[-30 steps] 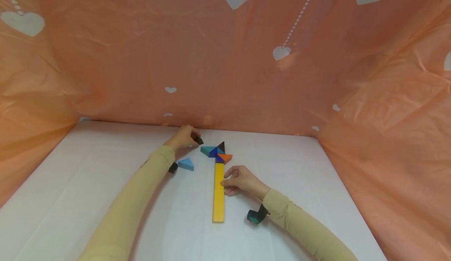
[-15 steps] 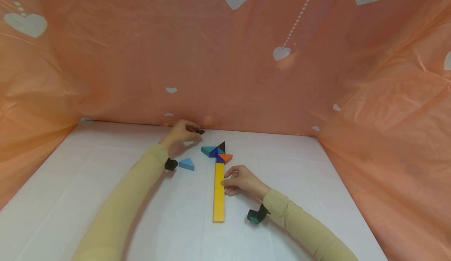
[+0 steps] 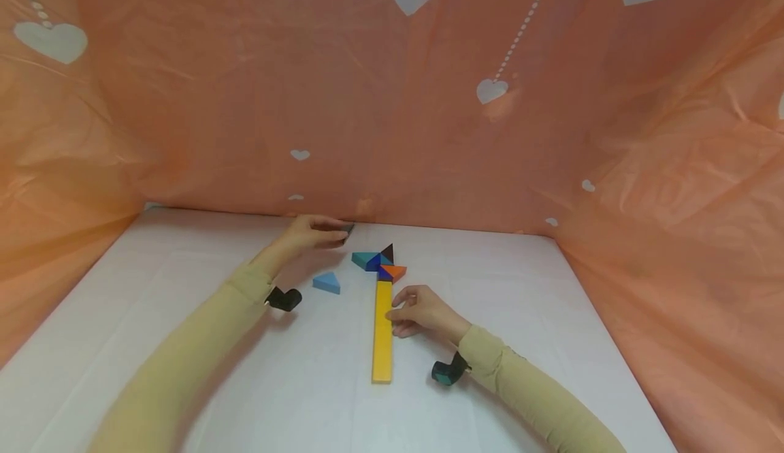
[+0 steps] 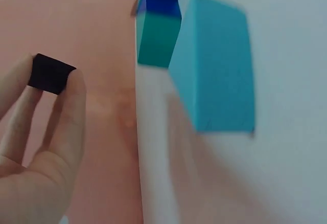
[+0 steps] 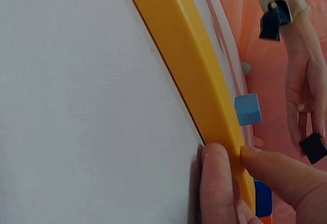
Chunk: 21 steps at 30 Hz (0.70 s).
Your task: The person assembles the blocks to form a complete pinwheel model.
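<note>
At the far side of the table, my left hand (image 3: 309,232) pinches a small black block (image 4: 51,74) between thumb and fingers, above the surface. My right hand (image 3: 425,312) lies along the right side of a long yellow bar (image 3: 382,344). In the right wrist view its fingertips (image 5: 214,157) touch the bar's side and upper edge. Beyond the bar's far end sits a cluster of blocks: a teal one (image 3: 363,259), dark blue ones (image 3: 384,274), an orange triangle (image 3: 397,273) and a dark brown triangle (image 3: 388,254). A light blue triangular block (image 3: 327,283) lies apart, left of the cluster.
A white cloth covers the table (image 3: 275,385). An orange curtain (image 3: 392,120) with white hearts hangs behind its far edge and along both sides. Dark cameras sit on the left wrist (image 3: 284,298) and right wrist (image 3: 450,369), close above the table.
My left hand, holding the black block, has moved away from the cluster toward the table's far edge, and the forearm has swung left. My right hand has stayed at the yellow bar.
</note>
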### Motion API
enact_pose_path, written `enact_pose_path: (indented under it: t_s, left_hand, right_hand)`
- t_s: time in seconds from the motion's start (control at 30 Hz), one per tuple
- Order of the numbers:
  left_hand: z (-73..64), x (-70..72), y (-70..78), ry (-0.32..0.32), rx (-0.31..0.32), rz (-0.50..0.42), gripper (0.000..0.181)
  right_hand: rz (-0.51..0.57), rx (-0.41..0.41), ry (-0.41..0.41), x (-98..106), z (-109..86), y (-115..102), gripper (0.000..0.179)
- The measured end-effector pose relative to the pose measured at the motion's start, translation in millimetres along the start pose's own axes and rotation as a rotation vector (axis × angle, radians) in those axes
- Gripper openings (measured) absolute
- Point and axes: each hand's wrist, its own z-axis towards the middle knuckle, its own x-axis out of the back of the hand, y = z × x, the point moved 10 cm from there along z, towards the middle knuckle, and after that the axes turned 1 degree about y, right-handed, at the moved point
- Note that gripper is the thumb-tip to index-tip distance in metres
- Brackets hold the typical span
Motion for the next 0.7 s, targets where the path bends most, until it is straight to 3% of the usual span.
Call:
enact_pose_path:
  t_s: [0.23, 0.37, 0.7]
  left_hand:
    - [-15.0, -19.7, -14.4, -0.028, 0.109, -0.063, 0.044]
    - [-20.2, -36.0, -17.7, -0.050, 0.119, -0.121, 0.044]
    - [-26.7, -53.4, -27.9, 0.017, 0.137, -0.142, 0.038]
  right_hand:
    - [0.008, -0.004, -0.007, 0, 0.3, 1, 0.038]
    - [0.009, -0.013, -0.003, 0, 0.3, 2, 0.037]
    - [0.000, -0.005, -0.011, -1, 1.7, 1, 0.036]
